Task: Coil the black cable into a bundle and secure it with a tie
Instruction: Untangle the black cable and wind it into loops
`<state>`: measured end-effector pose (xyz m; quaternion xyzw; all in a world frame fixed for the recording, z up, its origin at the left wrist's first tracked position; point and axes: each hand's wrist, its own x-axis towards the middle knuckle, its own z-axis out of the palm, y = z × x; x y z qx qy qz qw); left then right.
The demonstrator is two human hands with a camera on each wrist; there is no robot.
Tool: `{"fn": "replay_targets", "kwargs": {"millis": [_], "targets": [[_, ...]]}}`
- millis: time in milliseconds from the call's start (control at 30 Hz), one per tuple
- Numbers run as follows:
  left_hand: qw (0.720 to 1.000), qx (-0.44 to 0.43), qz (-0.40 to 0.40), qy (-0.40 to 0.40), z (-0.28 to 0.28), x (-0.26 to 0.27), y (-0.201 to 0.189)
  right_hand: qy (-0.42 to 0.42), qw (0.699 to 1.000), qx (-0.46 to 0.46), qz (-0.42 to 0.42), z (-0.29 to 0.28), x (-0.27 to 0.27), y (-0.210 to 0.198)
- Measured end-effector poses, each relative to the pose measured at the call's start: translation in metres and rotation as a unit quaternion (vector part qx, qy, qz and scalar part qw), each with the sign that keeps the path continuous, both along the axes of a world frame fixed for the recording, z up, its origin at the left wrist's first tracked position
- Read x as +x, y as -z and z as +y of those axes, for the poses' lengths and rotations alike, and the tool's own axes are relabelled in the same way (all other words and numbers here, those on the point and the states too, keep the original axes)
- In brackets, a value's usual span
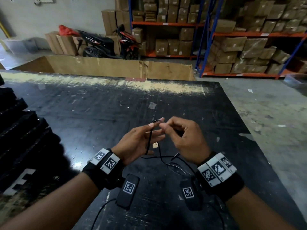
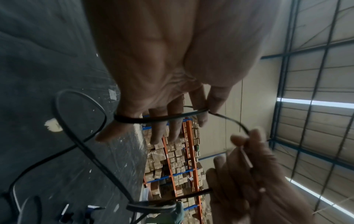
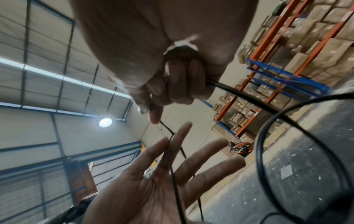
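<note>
The thin black cable (image 1: 149, 140) runs down across my left palm, and its slack lies in loose loops (image 1: 166, 161) on the black table (image 1: 99, 113) under my wrists. My left hand (image 1: 153, 124) pinches the cable between thumb and index finger, with the other fingers straight. Close to its right, my right hand (image 1: 164, 128) is curled and pinches the same cable, a short arc apart. In the left wrist view the cable (image 2: 161, 119) crosses my left fingers. In the right wrist view the cable (image 3: 229, 89) leaves my right fist, which also holds a white tie (image 3: 182, 44).
Stacked black slabs (image 1: 20, 127) stand along the table's left side. A cardboard sheet (image 1: 116, 67) leans at the far edge. The table's right edge (image 1: 240, 130) drops to the concrete floor. Motorbikes (image 1: 103, 44) and shelves of boxes (image 1: 232, 47) are beyond.
</note>
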<state>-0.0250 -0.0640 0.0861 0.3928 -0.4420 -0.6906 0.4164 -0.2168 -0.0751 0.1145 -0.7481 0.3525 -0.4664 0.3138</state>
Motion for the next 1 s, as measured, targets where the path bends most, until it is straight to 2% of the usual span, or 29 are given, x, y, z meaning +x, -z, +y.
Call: {"fn": "replay_targets", "kwargs": {"millis": [67, 167, 300, 400, 600, 667, 767, 833, 900, 1000], "targets": [[0.999, -0.001, 0.033, -0.013, -0.004, 0.001, -0.003, -0.054, 0.998, 0.019, 0.018, 0.010, 0.005, 0.006], [0.992, -0.004, 0.114, -0.049, -0.013, 0.009, -0.017, -0.080, 0.995, 0.059, 0.029, 0.018, 0.006, 0.022], [0.984, -0.046, 0.162, -0.055, -0.025, 0.023, -0.044, -0.129, 0.977, 0.169, 0.007, 0.016, 0.001, 0.052], [0.978, -0.064, 0.197, -0.029, -0.027, 0.022, -0.060, -0.163, 0.952, 0.257, 0.006, 0.010, 0.000, 0.069], [0.957, -0.094, 0.270, 0.047, -0.021, 0.015, -0.081, -0.179, 0.936, 0.295, 0.072, -0.005, -0.002, 0.089], [0.952, -0.095, 0.280, 0.086, -0.018, 0.019, -0.086, -0.154, 0.936, 0.309, 0.070, -0.012, -0.003, 0.098], [0.953, -0.068, 0.242, 0.171, -0.009, 0.019, -0.079, -0.017, 0.964, 0.248, 0.098, -0.037, -0.010, 0.102], [0.958, -0.029, 0.192, 0.212, -0.002, 0.014, -0.062, 0.051, 0.975, 0.187, 0.112, -0.058, -0.016, 0.087], [0.966, 0.006, 0.140, 0.216, 0.001, 0.010, -0.045, 0.084, 0.982, 0.128, 0.114, -0.071, -0.018, 0.059], [0.978, 0.043, 0.093, 0.182, 0.000, 0.010, -0.029, 0.083, 0.987, 0.032, 0.135, -0.072, -0.014, 0.008]]}}
